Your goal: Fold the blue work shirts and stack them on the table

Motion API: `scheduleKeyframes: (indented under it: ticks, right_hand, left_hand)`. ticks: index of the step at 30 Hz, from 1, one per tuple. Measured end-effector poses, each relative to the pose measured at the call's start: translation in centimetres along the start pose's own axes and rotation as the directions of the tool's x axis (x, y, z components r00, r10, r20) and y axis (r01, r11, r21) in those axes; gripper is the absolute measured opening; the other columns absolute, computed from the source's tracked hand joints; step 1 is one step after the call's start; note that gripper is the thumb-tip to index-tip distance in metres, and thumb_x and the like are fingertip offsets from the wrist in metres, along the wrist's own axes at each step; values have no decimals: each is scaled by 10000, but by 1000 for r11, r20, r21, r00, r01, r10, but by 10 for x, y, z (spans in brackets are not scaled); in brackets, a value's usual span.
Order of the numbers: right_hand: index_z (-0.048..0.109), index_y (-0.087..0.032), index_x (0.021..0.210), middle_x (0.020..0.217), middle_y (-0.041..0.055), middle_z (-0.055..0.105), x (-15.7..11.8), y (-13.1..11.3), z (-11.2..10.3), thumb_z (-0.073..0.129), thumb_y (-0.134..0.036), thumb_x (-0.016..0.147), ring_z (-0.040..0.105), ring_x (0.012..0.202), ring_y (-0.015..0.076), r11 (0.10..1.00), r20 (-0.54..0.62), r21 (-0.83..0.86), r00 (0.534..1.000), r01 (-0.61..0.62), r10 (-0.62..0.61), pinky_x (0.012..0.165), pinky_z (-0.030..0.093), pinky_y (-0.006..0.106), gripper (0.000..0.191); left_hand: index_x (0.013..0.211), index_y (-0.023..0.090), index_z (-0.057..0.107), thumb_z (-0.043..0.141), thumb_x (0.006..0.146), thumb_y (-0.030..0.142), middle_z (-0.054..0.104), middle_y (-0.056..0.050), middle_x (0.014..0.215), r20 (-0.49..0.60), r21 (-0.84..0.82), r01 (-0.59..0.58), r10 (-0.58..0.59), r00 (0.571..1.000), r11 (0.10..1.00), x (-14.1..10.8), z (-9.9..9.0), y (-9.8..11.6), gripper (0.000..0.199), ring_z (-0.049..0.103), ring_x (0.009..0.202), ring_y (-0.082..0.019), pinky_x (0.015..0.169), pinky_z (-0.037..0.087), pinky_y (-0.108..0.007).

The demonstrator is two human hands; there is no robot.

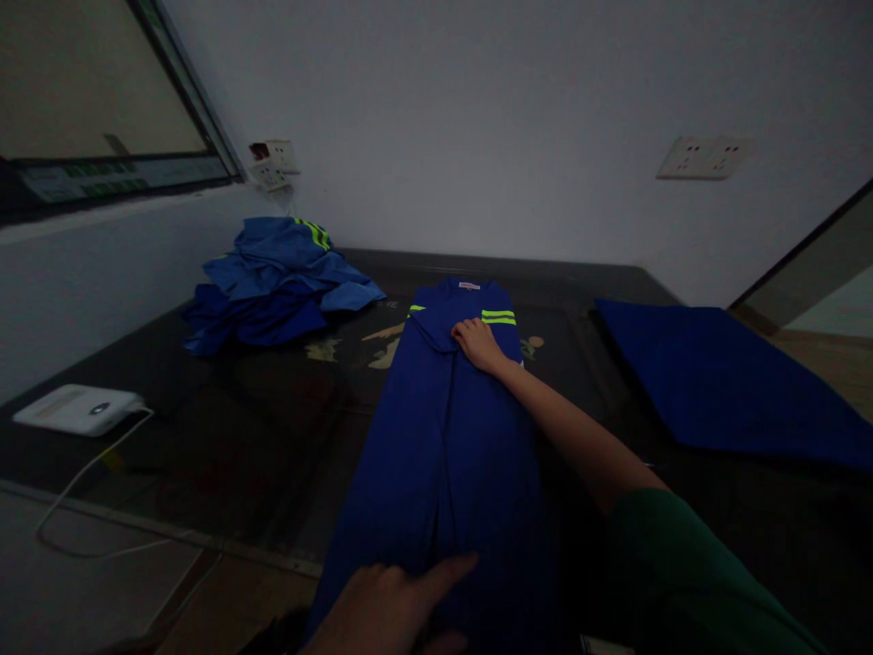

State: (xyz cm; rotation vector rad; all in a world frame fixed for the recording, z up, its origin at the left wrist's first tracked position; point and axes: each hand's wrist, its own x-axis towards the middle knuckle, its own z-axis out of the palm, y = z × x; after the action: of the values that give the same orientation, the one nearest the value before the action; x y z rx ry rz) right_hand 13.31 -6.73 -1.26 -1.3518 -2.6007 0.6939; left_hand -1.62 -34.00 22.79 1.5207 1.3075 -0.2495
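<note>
A dark blue work shirt (pixel 416 428) lies face down and folded long and narrow, running from the table toward me. Its collar with a white label is at the far end, and yellow-green stripes show on both sides near it. My right hand (pixel 479 346) is on the upper part, its fingers curled and closed on the cloth beside a folded-in sleeve. Close to me, my left hand (pixel 386 608) rests over the lower part of the shirt, a finger stretched out across it. The left hand's lower fingers are cut off by the frame edge.
A crumpled pile of blue clothes (pixel 279 282) lies at the back left. Flat blue cloth (pixel 729 382) is on the right. A white device (pixel 78 409) with a cable sits on the dark table (pixel 225 437) at left. Wall sockets (pixel 706 157) are behind.
</note>
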Motion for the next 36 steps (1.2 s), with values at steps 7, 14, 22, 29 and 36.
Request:
scheduleKeyframes:
  ticks: [7,14,22,29,36]
  right_hand:
    - [669,-166,1005,1048,101,625,3,7,-12,432,-227,960,511,1014,220,995,-80,91,996,-34,41,943,361,355,249]
    - [702,-206,985,1025,94,632,-1,8,-14,529,-268,922,517,1022,224,996,52,73,998,-51,47,929,383,376,194]
    - [630,-209,981,1056,87,595,3,7,-5,544,-216,898,506,1022,230,989,82,61,989,-131,126,863,410,362,120]
    - [592,-207,1008,1104,106,579,-7,-3,2,496,-210,904,483,1045,258,984,30,55,985,-172,170,879,406,380,142]
    - [618,-199,982,1105,115,570,-3,-3,4,510,-221,871,485,1062,287,979,34,67,981,-193,191,888,421,418,156]
  left_hand:
    - [1176,201,614,496,903,174,647,-45,1024,-523,117,-223,251,814,968,130,-98,-24,299,600,959,-176,885,459,-308]
    - [1126,149,635,543,880,157,597,-92,1167,-539,365,-97,295,789,926,245,-99,-76,263,518,1090,-230,955,413,-349]
    - [1132,204,648,394,958,166,602,-69,1061,-460,451,-174,395,795,875,246,-99,-85,311,522,1010,-191,927,406,-313]
    - [1167,182,602,463,905,141,580,-81,1095,-482,419,-118,330,812,900,212,-92,-65,300,545,993,-198,873,429,-326]
    - [767,186,614,488,918,407,607,-14,750,-190,147,-100,127,974,984,97,-47,-32,296,571,662,-150,605,412,-256]
